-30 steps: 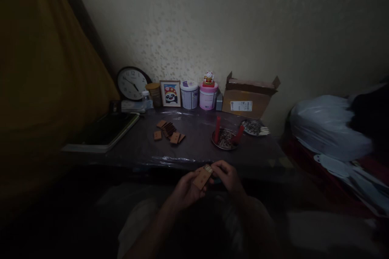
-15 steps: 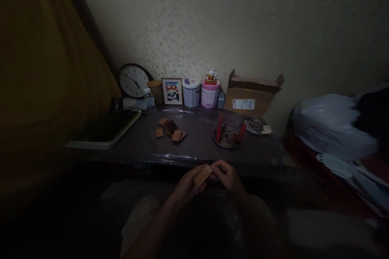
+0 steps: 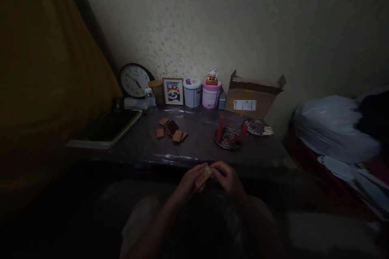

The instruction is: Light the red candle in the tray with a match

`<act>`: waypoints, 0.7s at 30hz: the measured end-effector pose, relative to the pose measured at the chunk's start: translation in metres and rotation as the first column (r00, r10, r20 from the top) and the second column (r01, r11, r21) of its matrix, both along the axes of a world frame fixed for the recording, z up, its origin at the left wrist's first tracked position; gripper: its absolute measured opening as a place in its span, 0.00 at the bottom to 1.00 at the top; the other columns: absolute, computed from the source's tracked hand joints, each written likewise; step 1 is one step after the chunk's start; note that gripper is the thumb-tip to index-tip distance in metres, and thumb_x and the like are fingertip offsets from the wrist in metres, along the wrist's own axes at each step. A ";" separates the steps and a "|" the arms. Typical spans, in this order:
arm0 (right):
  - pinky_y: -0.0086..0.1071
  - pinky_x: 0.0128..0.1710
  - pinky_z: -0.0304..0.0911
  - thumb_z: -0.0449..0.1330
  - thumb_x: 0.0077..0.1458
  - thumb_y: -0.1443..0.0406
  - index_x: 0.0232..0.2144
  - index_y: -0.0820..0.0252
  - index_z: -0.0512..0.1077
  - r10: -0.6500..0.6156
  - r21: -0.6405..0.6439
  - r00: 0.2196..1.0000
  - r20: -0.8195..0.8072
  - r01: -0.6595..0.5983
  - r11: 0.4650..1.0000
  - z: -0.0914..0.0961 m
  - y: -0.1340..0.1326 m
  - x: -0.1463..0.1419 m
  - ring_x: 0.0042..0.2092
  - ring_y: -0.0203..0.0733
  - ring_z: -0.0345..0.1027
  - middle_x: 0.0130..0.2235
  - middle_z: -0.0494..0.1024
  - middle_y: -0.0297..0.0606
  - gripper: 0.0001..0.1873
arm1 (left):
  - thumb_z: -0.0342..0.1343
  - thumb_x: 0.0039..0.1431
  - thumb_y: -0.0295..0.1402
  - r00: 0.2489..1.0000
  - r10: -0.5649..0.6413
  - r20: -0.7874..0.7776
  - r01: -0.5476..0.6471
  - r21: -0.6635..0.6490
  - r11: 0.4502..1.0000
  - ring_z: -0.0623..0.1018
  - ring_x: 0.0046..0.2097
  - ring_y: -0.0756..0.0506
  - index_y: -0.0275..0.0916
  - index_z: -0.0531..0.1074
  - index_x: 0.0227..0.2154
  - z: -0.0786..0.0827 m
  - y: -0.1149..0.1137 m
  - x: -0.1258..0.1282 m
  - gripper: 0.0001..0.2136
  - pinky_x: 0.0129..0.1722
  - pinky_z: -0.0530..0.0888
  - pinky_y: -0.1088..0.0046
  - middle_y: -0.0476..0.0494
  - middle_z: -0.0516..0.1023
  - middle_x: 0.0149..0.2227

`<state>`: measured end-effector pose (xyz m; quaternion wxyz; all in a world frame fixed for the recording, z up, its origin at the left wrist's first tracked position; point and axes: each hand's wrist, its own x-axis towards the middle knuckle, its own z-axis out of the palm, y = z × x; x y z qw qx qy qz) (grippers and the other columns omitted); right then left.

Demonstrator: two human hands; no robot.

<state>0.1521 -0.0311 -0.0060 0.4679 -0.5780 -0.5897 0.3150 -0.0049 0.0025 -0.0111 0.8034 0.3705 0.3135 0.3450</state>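
Note:
Low in front of the table, my left hand (image 3: 191, 181) is closed around a small brown matchbox (image 3: 202, 178), held tilted. Pale matchsticks (image 3: 208, 169) show at its upper end. My right hand (image 3: 226, 176) has its thumb and fingers pinched together right beside that end; whatever lies between the fingertips is too small and dark to make out. Beyond my hands, a loose pile of similar brown boxes (image 3: 177, 136) with dark side strips rests on the table (image 3: 194, 145).
Red candles (image 3: 221, 128) stand on a round metal plate (image 3: 227, 146) holding dark bits. Behind it, another plate (image 3: 254, 126) has pale sticks (image 3: 268, 130) at its edge. Along the wall are a clock (image 3: 135, 81), a picture frame (image 3: 173, 91), tubs (image 3: 192, 94) and a cardboard box (image 3: 253, 97).
The view has shifted very slightly. The matchbox is turned a little in my left hand, and my right fingertips stay close to its upper end.

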 end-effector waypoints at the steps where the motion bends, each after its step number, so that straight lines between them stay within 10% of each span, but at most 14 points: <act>1: 0.30 0.34 0.64 0.56 0.55 0.60 0.31 0.58 0.71 0.004 0.012 1.000 0.018 -0.004 1.000 0.000 0.000 0.000 0.32 0.38 0.70 0.29 0.74 0.33 0.09 | 0.57 0.49 0.40 1.000 -0.001 -0.017 0.001 0.002 1.000 0.65 0.16 0.55 0.30 0.66 0.49 -0.001 0.000 0.000 0.25 0.14 0.57 0.78 0.49 0.73 0.23; 21: 0.28 0.37 0.62 0.52 0.59 0.64 0.33 0.57 0.74 0.149 0.054 0.968 0.202 -0.163 0.985 0.013 -0.007 0.003 0.36 0.38 0.68 0.33 0.72 0.36 0.10 | 0.60 0.43 0.48 0.995 -0.039 -0.096 0.050 0.116 0.992 0.65 0.14 0.54 0.30 0.66 0.49 -0.011 0.004 0.003 0.33 0.14 0.59 0.77 0.53 0.72 0.18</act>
